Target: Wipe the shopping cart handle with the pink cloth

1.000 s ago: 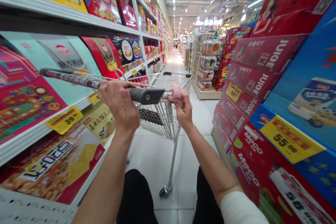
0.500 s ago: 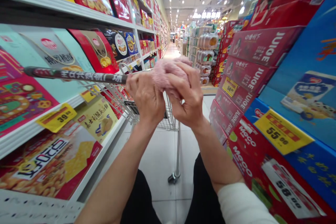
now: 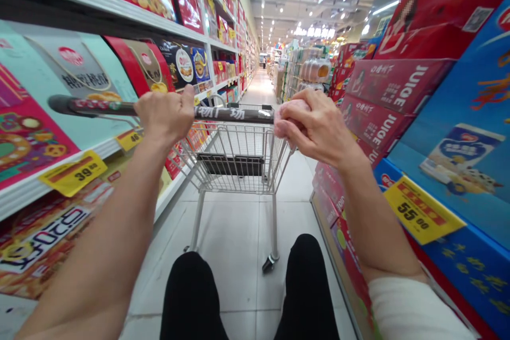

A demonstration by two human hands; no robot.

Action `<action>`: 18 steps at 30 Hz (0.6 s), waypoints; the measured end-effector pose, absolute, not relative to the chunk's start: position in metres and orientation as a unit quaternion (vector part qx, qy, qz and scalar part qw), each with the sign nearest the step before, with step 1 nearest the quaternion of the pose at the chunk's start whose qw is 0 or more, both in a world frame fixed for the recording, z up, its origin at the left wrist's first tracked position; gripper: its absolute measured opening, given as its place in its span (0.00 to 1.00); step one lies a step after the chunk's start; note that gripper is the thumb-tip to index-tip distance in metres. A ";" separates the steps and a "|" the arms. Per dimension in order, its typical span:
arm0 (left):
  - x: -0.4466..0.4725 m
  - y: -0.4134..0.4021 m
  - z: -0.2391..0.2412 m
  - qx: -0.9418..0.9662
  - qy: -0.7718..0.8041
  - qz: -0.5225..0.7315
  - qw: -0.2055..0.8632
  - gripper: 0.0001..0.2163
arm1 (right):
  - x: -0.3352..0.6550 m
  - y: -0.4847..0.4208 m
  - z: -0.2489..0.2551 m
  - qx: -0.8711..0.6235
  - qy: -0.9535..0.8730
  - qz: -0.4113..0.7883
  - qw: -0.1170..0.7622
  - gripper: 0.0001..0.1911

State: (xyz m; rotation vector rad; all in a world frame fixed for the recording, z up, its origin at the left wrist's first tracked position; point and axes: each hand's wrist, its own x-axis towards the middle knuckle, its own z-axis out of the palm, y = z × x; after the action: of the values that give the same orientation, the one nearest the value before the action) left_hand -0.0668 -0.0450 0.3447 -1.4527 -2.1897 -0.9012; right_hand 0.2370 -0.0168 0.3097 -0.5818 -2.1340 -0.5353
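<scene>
A wire shopping cart (image 3: 235, 154) stands in front of me, its dark handlebar (image 3: 227, 113) printed with white characters. My left hand (image 3: 165, 114) is wrapped round the bar left of its middle, the thumb on top. With my right hand (image 3: 319, 125) I grip a fluffy pink cloth (image 3: 289, 119), pressed against the bar's right end. Parts of the cloth are hidden under the fingers. The basket's wire sides and a black panel (image 3: 231, 164) show below the bar.
Shelves of boxed snacks (image 3: 155, 66) line the left side, with yellow price tags (image 3: 74, 172) sticking out. On the right, stacked red cartons (image 3: 382, 111) and a large blue box (image 3: 458, 138) rise close to my right arm. White floor tiles (image 3: 239, 255) run along the aisle ahead.
My hands have moved apart. The left has slid left along the handlebar; the right has carried the pink cloth to the bar's right end. More of the cart has come into view.
</scene>
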 end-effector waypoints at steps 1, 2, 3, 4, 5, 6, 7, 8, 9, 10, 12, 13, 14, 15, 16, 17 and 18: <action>-0.061 -0.044 0.344 -0.512 -0.779 -0.315 0.178 0.32 | 0.227 -0.012 0.309 -0.225 -0.853 -0.215 0.420 0.11; -0.055 -0.044 0.343 -0.512 -0.779 -0.316 0.175 0.32 | 0.215 -0.008 0.308 -0.218 -0.854 -0.217 0.419 0.11; -0.050 -0.043 0.342 -0.513 -0.779 -0.317 0.172 0.32 | 0.202 -0.003 0.307 -0.212 -0.856 -0.219 0.417 0.10; -0.045 -0.041 0.341 -0.514 -0.778 -0.318 0.172 0.32 | 0.188 0.002 0.308 -0.205 -0.859 -0.221 0.414 0.10; -0.042 -0.040 0.340 -0.515 -0.777 -0.317 0.175 0.32 | 0.174 0.007 0.308 -0.197 -0.863 -0.220 0.411 0.10; -0.040 -0.038 0.339 -0.517 -0.775 -0.316 0.182 0.32 | 0.162 0.012 0.310 -0.188 -0.866 -0.218 0.408 0.10; -0.038 -0.036 0.338 -0.519 -0.771 -0.316 0.191 0.32 | 0.151 0.017 0.311 -0.178 -0.870 -0.214 0.407 0.10; -0.038 -0.034 0.337 -0.524 -0.766 -0.315 0.201 0.32 | 0.144 0.021 0.313 -0.169 -0.873 -0.209 0.406 0.11; -0.039 -0.033 0.336 -0.527 -0.761 -0.316 0.208 0.32 | 0.139 0.025 0.315 -0.163 -0.876 -0.205 0.405 0.11; -0.039 -0.032 0.335 -0.531 -0.754 -0.320 0.215 0.32 | 0.139 0.028 0.317 -0.160 -0.878 -0.202 0.402 0.11; -0.042 -0.031 0.334 -0.544 -0.739 -0.329 0.223 0.31 | 0.149 0.032 0.319 -0.164 -0.883 -0.198 0.393 0.10; -0.043 -0.031 0.334 -0.550 -0.733 -0.331 0.226 0.31 | 0.159 0.033 0.319 -0.168 -0.885 -0.197 0.386 0.10; -0.045 -0.032 0.334 -0.554 -0.730 -0.330 0.227 0.30 | 0.172 0.034 0.319 -0.172 -0.888 -0.195 0.380 0.11; -0.046 -0.032 0.333 -0.556 -0.728 -0.330 0.226 0.30 | 0.187 0.034 0.319 -0.175 -0.890 -0.195 0.373 0.12; -0.047 -0.033 0.333 -0.558 -0.727 -0.330 0.225 0.30 | 0.202 0.033 0.319 -0.179 -0.892 -0.195 0.367 0.13; -0.048 -0.033 0.333 -0.559 -0.726 -0.333 0.223 0.30 | 0.218 0.033 0.319 -0.182 -0.894 -0.196 0.360 0.14; -0.049 -0.033 0.332 -0.560 -0.722 -0.341 0.221 0.29 | 0.234 0.032 0.319 -0.185 -0.896 -0.197 0.352 0.14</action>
State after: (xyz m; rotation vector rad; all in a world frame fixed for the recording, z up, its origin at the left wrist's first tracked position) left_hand -0.0491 -0.0325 0.3322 -1.5484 -1.9967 -0.9422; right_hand 0.2339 0.0321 0.3192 -0.4786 -2.3181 -0.5105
